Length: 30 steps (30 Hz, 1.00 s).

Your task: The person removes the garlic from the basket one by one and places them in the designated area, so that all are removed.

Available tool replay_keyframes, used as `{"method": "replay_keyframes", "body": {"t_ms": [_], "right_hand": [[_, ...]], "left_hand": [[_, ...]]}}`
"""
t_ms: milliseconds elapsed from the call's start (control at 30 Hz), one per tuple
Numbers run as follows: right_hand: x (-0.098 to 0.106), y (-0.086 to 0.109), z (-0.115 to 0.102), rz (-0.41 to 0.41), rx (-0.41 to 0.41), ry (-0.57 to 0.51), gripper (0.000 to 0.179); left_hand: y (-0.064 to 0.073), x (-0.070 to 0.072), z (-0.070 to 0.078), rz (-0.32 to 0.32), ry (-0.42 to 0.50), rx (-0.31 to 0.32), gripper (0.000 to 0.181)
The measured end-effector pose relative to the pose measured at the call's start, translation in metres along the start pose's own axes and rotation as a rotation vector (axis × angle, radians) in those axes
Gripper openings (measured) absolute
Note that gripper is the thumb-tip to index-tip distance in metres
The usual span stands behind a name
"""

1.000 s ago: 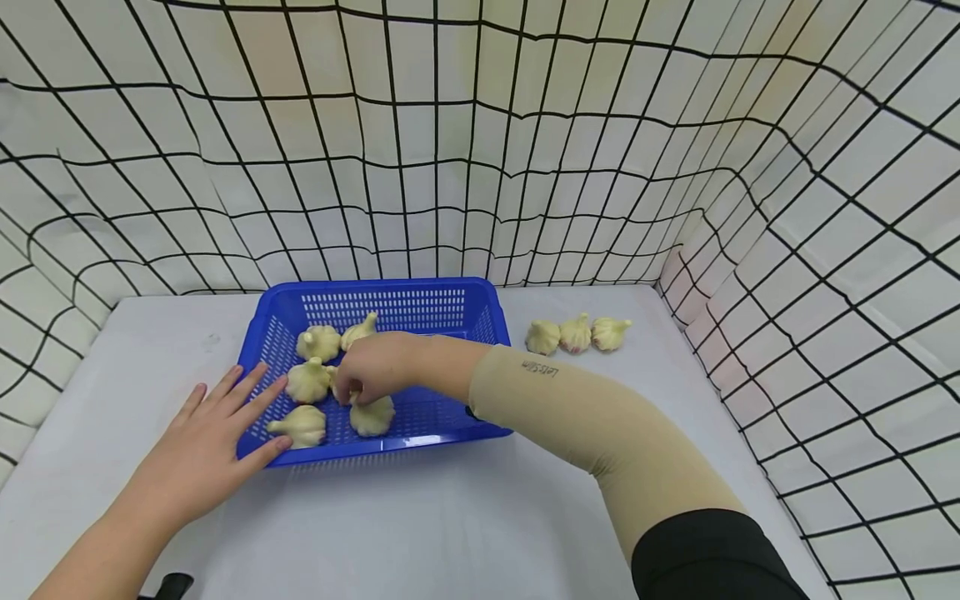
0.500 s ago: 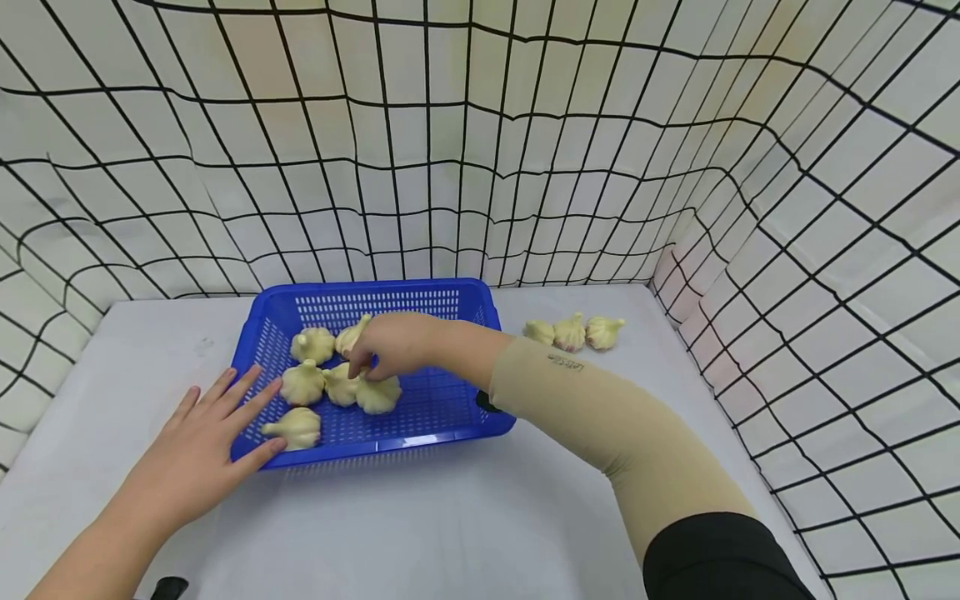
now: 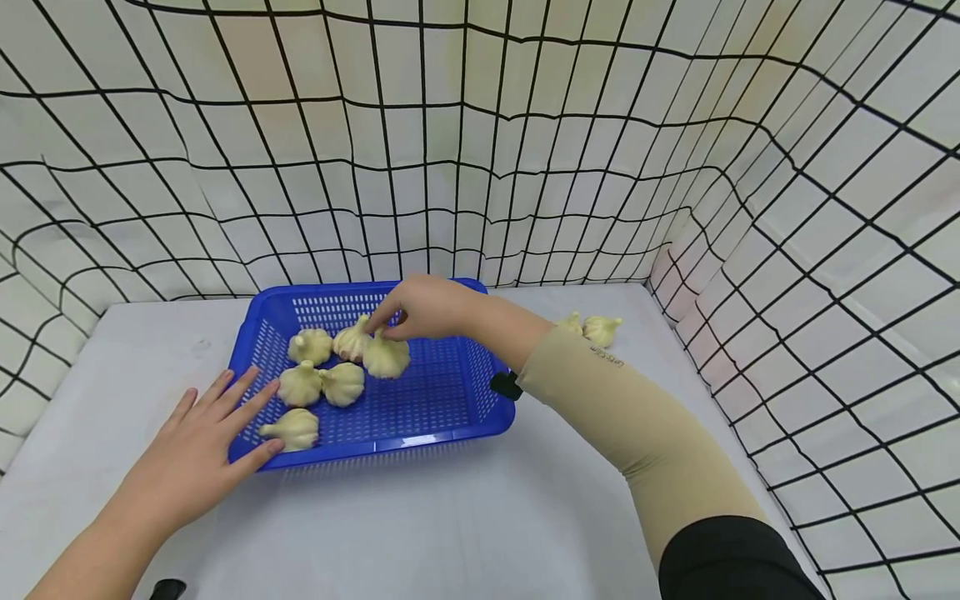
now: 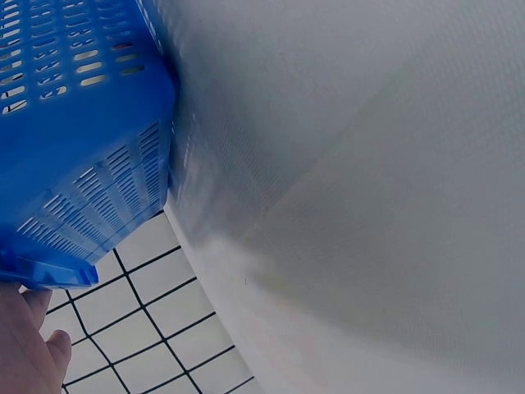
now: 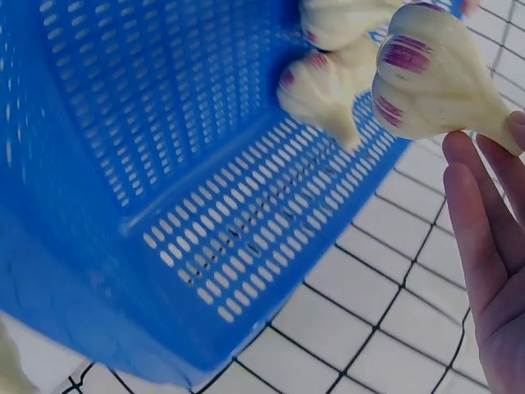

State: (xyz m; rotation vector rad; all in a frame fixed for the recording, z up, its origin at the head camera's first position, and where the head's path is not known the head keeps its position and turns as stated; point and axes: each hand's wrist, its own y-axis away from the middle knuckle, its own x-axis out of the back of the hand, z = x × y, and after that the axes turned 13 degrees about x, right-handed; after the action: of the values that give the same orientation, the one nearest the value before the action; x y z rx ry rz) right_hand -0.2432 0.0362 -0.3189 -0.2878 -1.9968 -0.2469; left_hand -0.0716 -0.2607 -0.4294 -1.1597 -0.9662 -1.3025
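My right hand [image 3: 433,307] pinches a garlic bulb [image 3: 387,357] by its stem over the middle of the blue plastic basket [image 3: 450,440]. In the right wrist view, the held garlic bulb [image 5: 435,75] shows purple streaks, and the thumb and fingers of my right hand [image 5: 502,271] meet at its stem. Several other garlic bulbs [image 3: 342,384] lie in the basket's left part, one right beside the held one. My left hand [image 3: 206,442], fingers spread, rests on the basket's left rim. The left wrist view has only part of that hand [image 4: 29,345] at the basket's edge.
Right of the basket, two garlic bulbs [image 3: 602,331] show on the white tabletop [image 3: 360,533], partly covered by my right forearm. A black grid net [image 3: 480,167] over white sheeting stands behind and to the right. The basket's right part shows bare perforated floor.
My right hand has carried the garlic bulb from the basket's front toward its back and slightly right. Another bulb it had covered now shows. The left hand stays on the rim.
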Motion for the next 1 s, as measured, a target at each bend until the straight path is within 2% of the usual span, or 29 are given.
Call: {"method": "replay_keyframes", "body": {"t_ms": [333,600,800,1000], "right_hand": [[0.022,0.032,0.009,0.131,-0.082,0.002,0.024],[0.03,0.065,0.02,0.249,-0.097,-0.05,0.023],[0.029,0.095,0.03,0.298,-0.148,-0.079,0.023],[0.02,0.128,0.045,0.314,-0.246,-0.068,0.023]], "left_hand": [[-0.001,0.0,0.0,0.002,0.003,-0.005,0.082],[-0.002,0.0,0.001,-0.001,0.003,-0.003,0.082],[-0.001,0.0,0.001,-0.002,0.005,-0.002,0.082],[-0.001,0.0,0.0,-0.006,0.003,0.004,0.083]]}}
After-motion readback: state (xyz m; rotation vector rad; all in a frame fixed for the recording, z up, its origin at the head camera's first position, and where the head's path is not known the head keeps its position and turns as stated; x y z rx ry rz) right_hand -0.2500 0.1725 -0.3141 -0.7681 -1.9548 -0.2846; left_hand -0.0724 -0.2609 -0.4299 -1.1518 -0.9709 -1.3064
